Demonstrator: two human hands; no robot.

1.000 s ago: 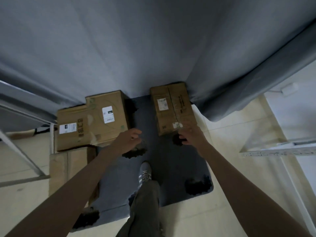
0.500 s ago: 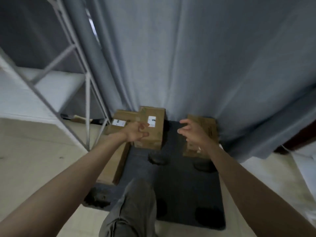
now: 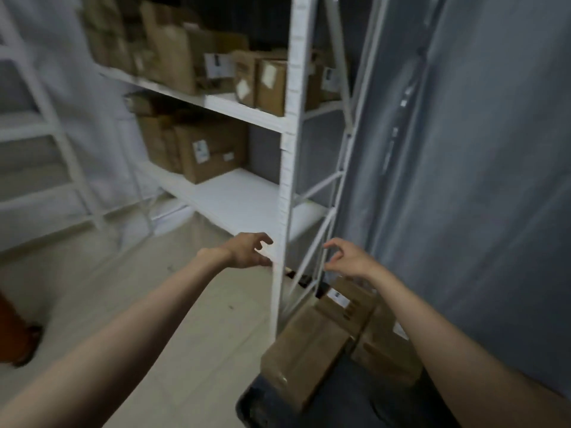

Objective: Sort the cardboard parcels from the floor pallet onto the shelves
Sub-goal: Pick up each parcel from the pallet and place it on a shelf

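While neither grip holds anything, I read left hand and right hand as loosely curled, raised apart, empty, likely shaped ready for box. Cardboard parcels lie below right forearm on dark floor pallet, beside white shelves. Lower shelf half bare, so I judge room there.
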